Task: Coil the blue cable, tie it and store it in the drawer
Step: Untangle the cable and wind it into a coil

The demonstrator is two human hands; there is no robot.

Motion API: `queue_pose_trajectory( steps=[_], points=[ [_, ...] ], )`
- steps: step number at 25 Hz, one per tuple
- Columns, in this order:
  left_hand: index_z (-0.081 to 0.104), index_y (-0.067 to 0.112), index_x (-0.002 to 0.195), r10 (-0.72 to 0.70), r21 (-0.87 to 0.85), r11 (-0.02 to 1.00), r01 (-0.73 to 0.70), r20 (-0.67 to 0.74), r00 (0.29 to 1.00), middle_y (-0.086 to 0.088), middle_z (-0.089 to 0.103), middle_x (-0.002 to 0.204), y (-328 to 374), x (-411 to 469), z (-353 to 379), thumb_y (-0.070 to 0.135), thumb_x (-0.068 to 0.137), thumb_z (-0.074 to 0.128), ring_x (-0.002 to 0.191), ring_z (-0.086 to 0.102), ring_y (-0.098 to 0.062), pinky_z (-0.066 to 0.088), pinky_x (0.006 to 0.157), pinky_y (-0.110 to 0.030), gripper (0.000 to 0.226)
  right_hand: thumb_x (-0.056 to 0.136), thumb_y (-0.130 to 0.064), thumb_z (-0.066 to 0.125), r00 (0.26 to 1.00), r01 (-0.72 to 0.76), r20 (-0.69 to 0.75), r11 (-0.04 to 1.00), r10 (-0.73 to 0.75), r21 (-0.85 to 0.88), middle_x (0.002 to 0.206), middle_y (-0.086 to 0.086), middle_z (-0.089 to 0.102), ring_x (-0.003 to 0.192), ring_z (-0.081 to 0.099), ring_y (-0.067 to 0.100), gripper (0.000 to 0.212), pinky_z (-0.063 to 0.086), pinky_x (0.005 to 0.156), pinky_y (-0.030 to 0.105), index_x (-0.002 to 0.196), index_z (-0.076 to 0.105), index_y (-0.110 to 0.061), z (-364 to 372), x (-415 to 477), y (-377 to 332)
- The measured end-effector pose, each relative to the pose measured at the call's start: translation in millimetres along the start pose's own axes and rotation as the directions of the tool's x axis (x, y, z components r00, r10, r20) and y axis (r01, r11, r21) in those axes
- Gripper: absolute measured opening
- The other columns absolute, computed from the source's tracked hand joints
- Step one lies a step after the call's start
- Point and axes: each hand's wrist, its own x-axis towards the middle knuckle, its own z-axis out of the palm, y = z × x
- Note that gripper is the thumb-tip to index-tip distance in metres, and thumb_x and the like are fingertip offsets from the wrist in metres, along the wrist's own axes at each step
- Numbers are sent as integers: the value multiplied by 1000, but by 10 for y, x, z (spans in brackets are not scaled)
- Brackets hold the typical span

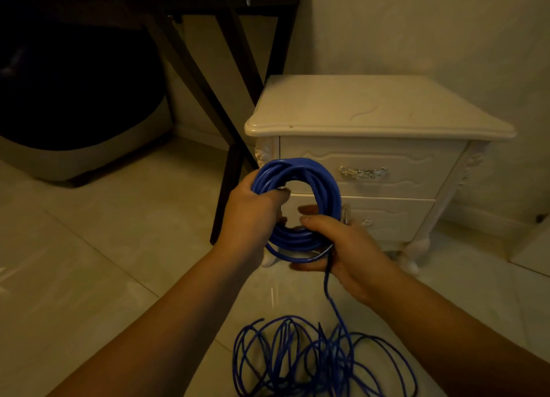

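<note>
1 blue cable (331,188), part coiled, rest loose on floor (89,248) | left grip (253,212) clasps its coil | right grip (348,250) clasps coil and strand | 1 nightstand (372,108), 2 drawers (387,155) closed

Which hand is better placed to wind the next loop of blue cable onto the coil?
The right hand: the loose strand runs from it down to the floor pile, while the left hand grips the coil.

Glossy cream lacquered nightstand (378,108), shiny silvery metal handle (363,172)
In front of it, smooth blue plastic-sheathed cable (331,194); beneath, polished pale floor tiles (89,248).
</note>
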Motion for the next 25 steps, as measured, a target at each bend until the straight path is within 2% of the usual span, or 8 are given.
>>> queue_pose_trajectory(
  steps=[5, 8, 12, 15, 18, 20, 22, 25],
  points=[
    [59, 12, 97, -50, 11, 999, 49, 182, 982, -2, 55, 65, -115, -106, 45, 4, 86, 63, 62, 57, -17, 49, 67, -34, 14, 89, -19, 62, 946, 144, -277, 983, -172, -118, 62, -1, 67, 65, 68, 16, 14, 53, 67, 34, 102, 61, -14, -36, 91, -20],
    [60, 10, 101, -26, 71, 997, 8, 255, 967, -5, 62, 69, -67, -113, -6, 5, 84, 66, 66, 66, -17, 56, 67, -28, 18, 91, -27, 60, 937, 164, -248, 936, -246, -310, 53, -3, 65, 54, 65, 9, 3, 51, 66, 31, 92, 60, -24, -100, 96, -98],
    [60, 23, 104, 87, 191, 972, -138, 250, 964, -3, 56, 67, -25, -36, -85, 6, 89, 62, 60, 59, -17, 57, 69, -41, 23, 90, -22, 61, 994, 79, -57, 965, -96, -252, 74, 4, 73, 69, 72, 17, 15, 56, 63, 35, 104, 61, -16, -117, 44, -181],
    [60, 27, 103, 114, 285, 937, -204, 302, 946, 3, 56, 64, 34, 14, -134, 6, 90, 62, 55, 57, -13, 60, 67, -41, 25, 91, -22, 59, 997, 67, 49, 965, -57, -253, 99, 5, 73, 85, 73, 23, 25, 59, 64, 41, 116, 57, -27, -163, -11, -269],
    [61, 25, 99, 100, 366, 901, -235, 351, 931, 0, 54, 64, 68, 42, -196, 3, 89, 61, 52, 55, -11, 52, 51, -23, 24, 86, -49, 58, 987, 162, 118, 745, -113, -648, 96, -4, 70, 81, 71, 15, 28, 55, 50, 29, 112, 51, -45, -223, -78, -367],
    [62, 22, 100, 63, 414, 882, -224, 368, 928, -4, 56, 68, 49, 52, -229, 3, 89, 61, 52, 56, -12, 55, 55, -29, 22, 69, -67, 55, 984, 169, 165, 620, -65, -766, 87, -10, 69, 70, 67, 16, 51, 52, 52, 26, 115, 52, -44, -273, -88, -433],
    [63, 22, 97, 22, 408, 892, -192, 387, 922, -6, 55, 68, 49, 62, -251, 1, 88, 61, 52, 55, -13, 56, 60, -34, 23, 62, -70, 52, 979, 173, 199, 655, -35, -735, 81, -9, 66, 55, 52, 13, 62, 42, 50, 24, 114, 58, -37, -337, -68, -501],
    [64, 23, 90, 10, 374, 910, -178, 409, 912, -8, 55, 69, 78, 76, -281, -2, 87, 61, 54, 53, -16, 55, 59, -32, 26, 69, -61, 56, 983, 144, 174, 842, -61, -520, 75, 0, 58, 48, 36, 6, 55, 30, 43, 19, 110, 67, -26, -466, 25, -564]
  ],
)
